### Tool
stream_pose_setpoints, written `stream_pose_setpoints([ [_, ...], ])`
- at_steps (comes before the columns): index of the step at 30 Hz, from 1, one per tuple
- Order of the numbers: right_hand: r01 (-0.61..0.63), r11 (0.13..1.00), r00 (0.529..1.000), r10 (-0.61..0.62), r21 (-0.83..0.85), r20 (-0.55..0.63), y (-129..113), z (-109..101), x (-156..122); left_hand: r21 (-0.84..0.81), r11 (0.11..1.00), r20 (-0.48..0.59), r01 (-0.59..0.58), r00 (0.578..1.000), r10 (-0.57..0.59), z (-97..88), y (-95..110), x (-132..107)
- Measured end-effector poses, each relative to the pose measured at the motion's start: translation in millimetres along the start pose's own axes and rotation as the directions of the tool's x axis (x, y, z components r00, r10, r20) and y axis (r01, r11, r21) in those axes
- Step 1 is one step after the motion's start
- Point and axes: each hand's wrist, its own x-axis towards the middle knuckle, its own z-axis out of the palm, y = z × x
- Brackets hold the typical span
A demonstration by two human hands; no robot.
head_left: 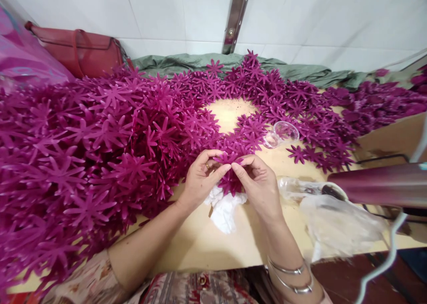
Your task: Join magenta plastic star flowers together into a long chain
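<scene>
Between my two hands is a magenta artificial flower [229, 159] with long narrow petals, pinched at its middle. My left hand [205, 175] has thumb and fingers closed on its left side. My right hand [258, 179] pinches the right side, and both thumb tips almost meet. Just below the fingers more magenta petals [231, 185] show; whether they belong to the same flower I cannot tell. Under them lies a crumpled white tissue [226, 211]. A large heap of the same flowers [133, 130] spreads to the left of my hands and behind them.
On the right of the wooden table [207, 246] are a clear plastic cup [286, 133], a plastic bag [340, 226], and a dark pink cylinder [380, 184]. A white cable [383, 264] hangs at the front right. At the back left sits a red handbag [80, 50]; green cloth [180, 64] lines the wall.
</scene>
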Motion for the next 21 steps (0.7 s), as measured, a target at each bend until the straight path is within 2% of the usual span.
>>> stream_pose_setpoints([
  [3,0.026,1.000,1.000,-0.026,0.004,-0.018,-0.9,0.0,0.5,-0.029,0.999,0.022,0.028,0.999,-0.027,-0.4,-1.6,0.6],
  [7,-0.006,0.998,1.000,0.007,0.058,-0.012,-1.0,0.6,0.3,0.027,0.999,0.024,0.018,1.000,-0.018,-1.5,0.7,1.2],
  [12,-0.019,0.996,1.000,0.019,0.092,-0.007,1.7,-3.2,0.7,0.141,0.989,-0.071,-0.039,0.996,0.049,-4.3,-1.1,2.6],
  [16,-0.014,0.985,0.994,0.033,0.172,-0.104,4.2,-7.3,4.0,0.066,0.998,-0.161,0.014,0.987,-0.003,-6.9,-7.7,4.6],
  [19,0.007,0.977,0.983,0.032,0.211,-0.180,6.0,-7.7,6.9,0.036,0.999,-0.157,0.016,0.988,-0.010,-5.6,-8.3,5.1],
  [21,0.001,0.979,0.983,0.036,0.205,-0.178,6.8,-7.2,8.2,-0.001,1.000,-0.154,0.000,0.988,0.000,-3.4,-5.9,5.4],
])
